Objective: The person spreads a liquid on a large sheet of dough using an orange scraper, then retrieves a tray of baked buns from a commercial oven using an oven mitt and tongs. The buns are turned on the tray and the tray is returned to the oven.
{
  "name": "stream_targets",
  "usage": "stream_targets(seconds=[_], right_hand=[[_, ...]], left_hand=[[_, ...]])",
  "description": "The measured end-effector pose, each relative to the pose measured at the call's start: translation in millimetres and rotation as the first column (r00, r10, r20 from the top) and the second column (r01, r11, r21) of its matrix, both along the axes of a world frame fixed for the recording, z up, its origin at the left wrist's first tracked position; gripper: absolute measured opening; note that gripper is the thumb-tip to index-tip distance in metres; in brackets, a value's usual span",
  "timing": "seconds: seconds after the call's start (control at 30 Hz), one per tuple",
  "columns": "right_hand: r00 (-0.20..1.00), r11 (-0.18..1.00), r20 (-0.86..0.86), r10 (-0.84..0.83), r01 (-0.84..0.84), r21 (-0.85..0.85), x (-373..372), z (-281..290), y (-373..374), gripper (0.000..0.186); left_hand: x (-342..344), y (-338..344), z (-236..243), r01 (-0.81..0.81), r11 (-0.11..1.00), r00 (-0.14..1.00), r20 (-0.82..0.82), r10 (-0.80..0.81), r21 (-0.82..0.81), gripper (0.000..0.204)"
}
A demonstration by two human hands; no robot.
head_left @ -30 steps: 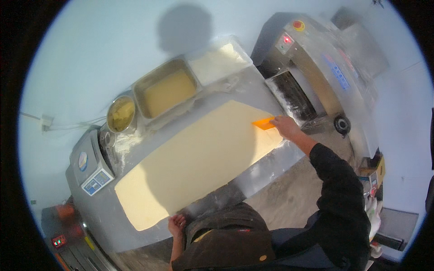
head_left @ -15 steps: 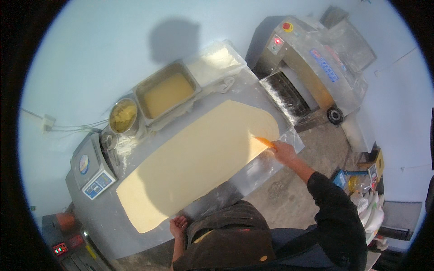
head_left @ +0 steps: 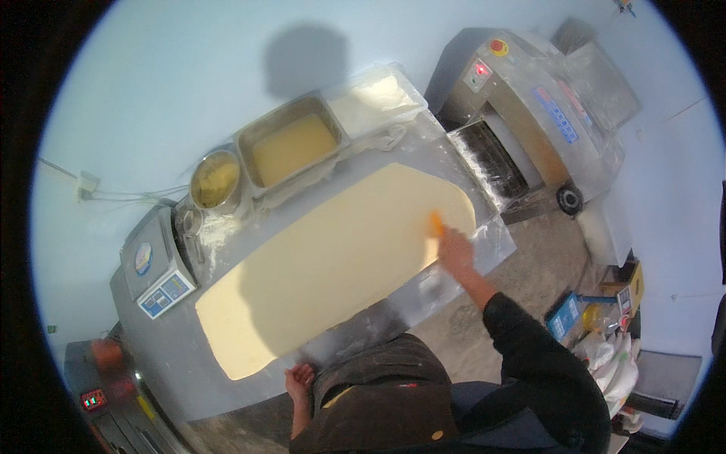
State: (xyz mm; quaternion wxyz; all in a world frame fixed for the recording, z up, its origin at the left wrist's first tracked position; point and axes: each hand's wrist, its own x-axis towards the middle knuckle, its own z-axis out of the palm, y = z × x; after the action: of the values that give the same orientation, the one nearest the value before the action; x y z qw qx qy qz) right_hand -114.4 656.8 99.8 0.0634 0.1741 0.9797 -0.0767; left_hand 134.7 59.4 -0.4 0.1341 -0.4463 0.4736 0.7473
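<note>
A long sheet of rolled dough [head_left: 333,265] lies flat on the grey table [head_left: 162,371], partly in shadow. My right hand [head_left: 456,252] is closed round an orange scraper [head_left: 436,224], blurred by motion, over the sheet's right end. Whether its tip touches the dough I cannot tell. My left hand [head_left: 300,376] rests at the table's near edge, below the dough's near side. Its fingers are curled in, with nothing seen in them.
Along the back stand a metal bowl of yellow paste [head_left: 215,181], a metal tray of pale yellow liquid [head_left: 293,147] and a flour heap [head_left: 384,92]. A digital scale [head_left: 155,261] sits at left. A dough-rolling machine [head_left: 522,113] adjoins the right end. Bags [head_left: 611,359] lie at lower right.
My right hand has moved left and slightly inward over the dough with the orange scraper, which now points more upward. The left hand stays by the table edge. The view has shifted slightly.
</note>
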Motion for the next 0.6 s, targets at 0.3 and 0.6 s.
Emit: stream_targets(seconds=[0.3,0.6], right_hand=[[0.997,0.899,0.027,-0.07,0.075,-0.432,3,16,-79,0.045],[0.996,0.998,-0.056,0.062,-0.064,-0.026,-134,22,-59,0.024]], left_hand=[[-23,23,13,-0.014,0.999,0.998,0.065,0.016,-0.036,0.06],[12,17,17,-0.049,0.996,0.999,0.013,0.05,-0.078,0.067]])
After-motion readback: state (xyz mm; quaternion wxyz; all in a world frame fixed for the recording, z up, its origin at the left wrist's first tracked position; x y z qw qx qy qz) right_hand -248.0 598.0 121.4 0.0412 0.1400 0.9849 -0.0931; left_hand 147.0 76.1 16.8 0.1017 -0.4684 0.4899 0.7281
